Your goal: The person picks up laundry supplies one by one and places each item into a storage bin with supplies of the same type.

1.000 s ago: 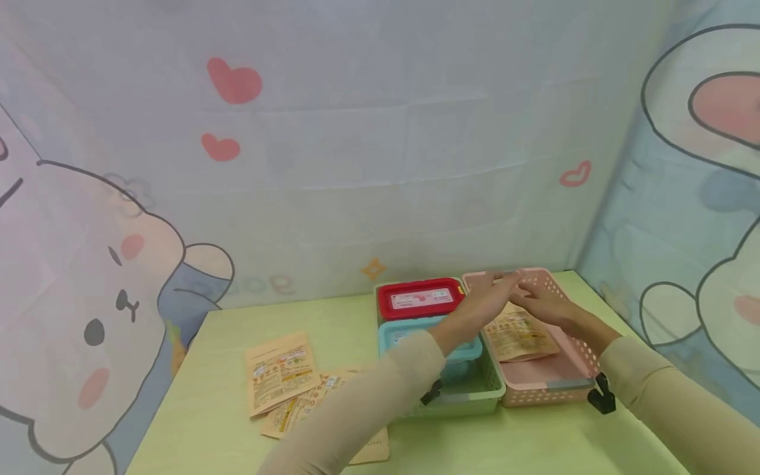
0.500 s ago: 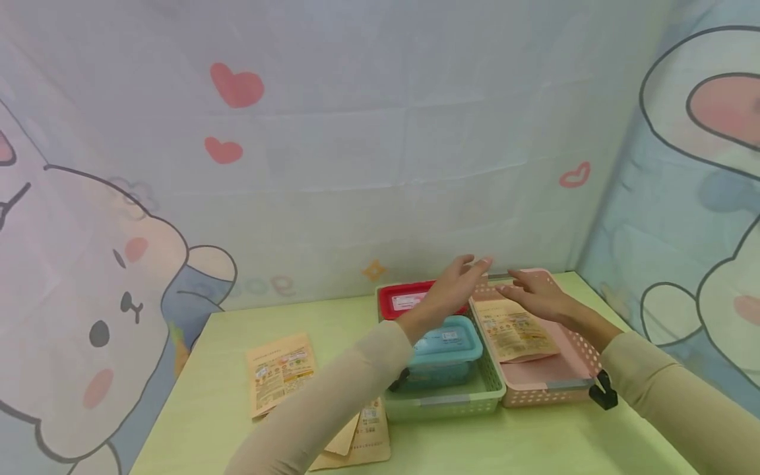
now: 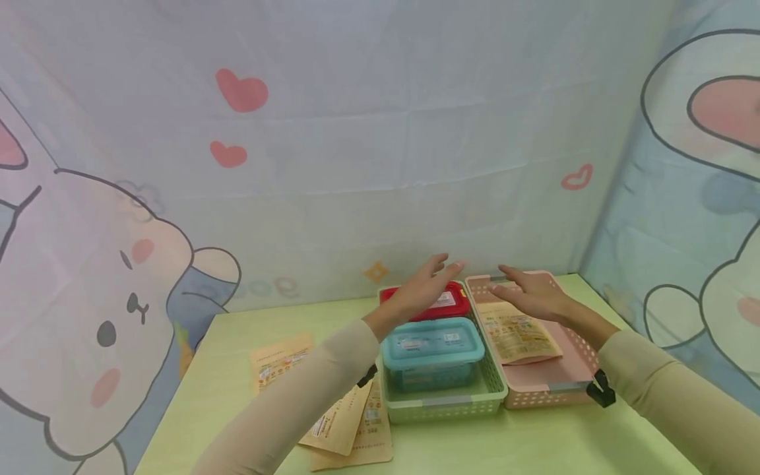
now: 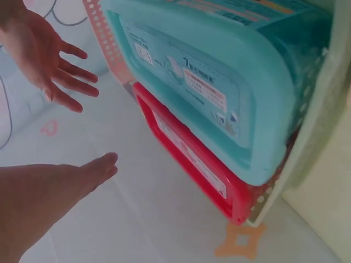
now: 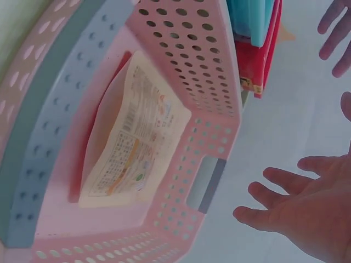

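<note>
My left hand (image 3: 424, 287) hovers over the red-lidded box (image 3: 456, 300), fingers extended and nothing in them. A blue-lidded plastic box (image 3: 436, 340) sits in front of the red one, both inside the green basket (image 3: 442, 414). Above the pink basket (image 3: 549, 398) is my right hand (image 3: 537, 295), its fingers loosely spread and holding nothing. Flat in that basket lies a tan pouch (image 3: 519, 336) with printed text, also visible in the right wrist view. The two hands are apart, palms facing each other.
Several tan pouches (image 3: 335, 422) lie overlapping on the green table (image 3: 475, 452) to the left, partly hidden by my left sleeve (image 3: 297, 402). The baskets stand side by side. A printed cloth backdrop (image 3: 332, 218) rises behind the table.
My left hand has moved left, away from my right hand, which it earlier met over the pink basket. More of the blue lid is uncovered. My right hand has barely shifted.
</note>
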`<action>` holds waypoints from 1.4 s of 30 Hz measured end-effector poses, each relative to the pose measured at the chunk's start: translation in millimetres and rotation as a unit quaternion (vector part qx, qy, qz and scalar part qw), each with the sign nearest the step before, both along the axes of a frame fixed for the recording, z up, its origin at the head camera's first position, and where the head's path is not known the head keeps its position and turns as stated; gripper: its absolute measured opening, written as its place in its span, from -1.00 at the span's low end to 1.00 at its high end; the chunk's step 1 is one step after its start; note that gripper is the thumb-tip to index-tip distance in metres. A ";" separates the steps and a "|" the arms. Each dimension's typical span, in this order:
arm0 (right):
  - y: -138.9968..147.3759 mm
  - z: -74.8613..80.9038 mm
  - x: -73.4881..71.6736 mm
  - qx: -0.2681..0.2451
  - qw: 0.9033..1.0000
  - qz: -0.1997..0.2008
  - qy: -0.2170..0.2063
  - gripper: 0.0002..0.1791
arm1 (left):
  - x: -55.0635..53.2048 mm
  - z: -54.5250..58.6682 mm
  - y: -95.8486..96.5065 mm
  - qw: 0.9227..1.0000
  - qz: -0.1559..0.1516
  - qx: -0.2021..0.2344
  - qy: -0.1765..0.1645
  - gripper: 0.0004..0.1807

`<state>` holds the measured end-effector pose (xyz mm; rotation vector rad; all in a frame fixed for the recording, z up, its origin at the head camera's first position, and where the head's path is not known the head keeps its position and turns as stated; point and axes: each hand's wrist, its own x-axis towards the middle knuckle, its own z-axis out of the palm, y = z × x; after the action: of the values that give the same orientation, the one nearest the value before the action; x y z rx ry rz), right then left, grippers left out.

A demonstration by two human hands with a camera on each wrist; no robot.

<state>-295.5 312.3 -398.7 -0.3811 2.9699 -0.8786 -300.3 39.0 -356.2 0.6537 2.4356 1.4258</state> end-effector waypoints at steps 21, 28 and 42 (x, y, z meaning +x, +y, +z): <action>-31.3 -0.7 2.2 -0.023 0.999 0.042 0.012 -0.06 | -5.6 -24.9 -60.1 0.979 0.002 -0.135 0.155 -0.07; -36.9 -4.6 5.7 -0.021 0.999 0.044 0.014 -0.07 | -9.2 -32.3 -83.5 0.976 0.013 -0.154 0.155 -0.06; -51.1 -7.5 2.4 -0.021 0.997 0.066 0.026 -0.03 | -15.6 -41.5 -116.1 0.972 0.022 -0.167 0.162 -0.05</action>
<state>-293.1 261.3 -406.2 -0.6034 2.9346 -0.9302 -316.0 -77.0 -397.7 0.8048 2.8644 0.9429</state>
